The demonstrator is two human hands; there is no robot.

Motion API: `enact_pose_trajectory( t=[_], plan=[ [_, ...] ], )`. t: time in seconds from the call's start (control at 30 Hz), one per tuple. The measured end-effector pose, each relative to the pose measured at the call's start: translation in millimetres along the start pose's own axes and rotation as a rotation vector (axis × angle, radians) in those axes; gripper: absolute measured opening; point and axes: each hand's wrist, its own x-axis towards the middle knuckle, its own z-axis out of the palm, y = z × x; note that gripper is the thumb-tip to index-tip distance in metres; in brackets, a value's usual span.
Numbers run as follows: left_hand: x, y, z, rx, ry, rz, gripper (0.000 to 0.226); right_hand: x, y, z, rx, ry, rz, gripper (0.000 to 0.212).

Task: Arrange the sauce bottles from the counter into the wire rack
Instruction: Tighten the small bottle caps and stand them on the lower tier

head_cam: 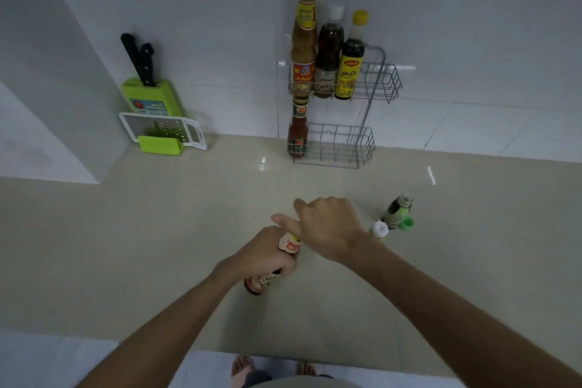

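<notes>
I judge I'm mid-pickup: my left hand [267, 253] is wrapped firmly around a brown sauce bottle [266, 274] over the counter [157, 246], well in front of the wire rack [362, 123], while my right hand [330, 227] rests loosely curled at its neck, and I cannot tell if it grips. Next I'd carry the bottle to a free slot beside the red bottle [297, 135] in the rack's lower tier, keeping it upright.

Bottle labels [346, 72] Thai script, seemingly unreadable.
</notes>
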Motion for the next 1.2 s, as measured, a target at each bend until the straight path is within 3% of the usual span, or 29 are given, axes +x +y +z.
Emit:
enact_pose_trajectory(
  t=[0.03,0.07,0.13,0.17,0.23,0.3,0.33,0.43,0.5,0.6,0.7,0.83,0.9,1.07,1.2],
  plan=[
    [-3,4,-7,-0.071,-0.133,0.035,0.017,-1,4,1,0.017,0.12,-0.113,0.042],
    [-6,9,-10,-0.092,-0.154,0.056,0.016,-2,8,2,-0.006,0.27,-0.18,0.042],
    [-2,20,-5,-0.021,0.092,0.016,0.014,2,12,-4,0.048,0.376,-0.035,0.032],
    [2,24,0,0.047,0.279,-0.026,0.014,8,10,-7,0.088,0.372,0.134,0.027],
    [8,35,7,0.212,0.533,-0.09,0.011,25,5,-9,0.261,0.138,0.415,0.022],
    [12,41,4,0.188,0.63,-0.049,0.009,39,7,-7,0.603,0.036,0.482,0.023],
    [11,42,-1,0.106,0.603,0.003,0.014,43,11,-12,0.74,0.066,0.482,0.027],
    [4,37,-24,-0.202,0.365,0.188,0.048,51,33,-45,0.795,0.156,0.35,0.028],
    [5,33,-33,-0.354,0.23,0.163,0.059,58,52,-72,0.867,0.181,0.351,0.031],
    [23,35,-30,-0.314,0.313,0.078,0.043,61,63,-82,0.997,0.243,0.402,0.041],
    [44,42,-25,-0.237,0.443,0.121,0.045,52,55,-52,0.922,0.214,0.45,0.045],
    [91,42,-36,-0.114,0.266,0.167,0.076,60,76,0,0.994,0.256,0.604,0.039],
    [118,39,-49,-0.007,0.203,0.139,0.099,76,95,18,0.896,0.334,0.636,0.038],
    [187,25,-85,-0.099,0.311,0.074,0.113,124,138,64,0.896,0.623,0.768,0.032],
    [244,14,-97,-0.203,0.354,-0.035,0.133,166,158,107,0.978,0.591,0.718,0.026]
  ],
)
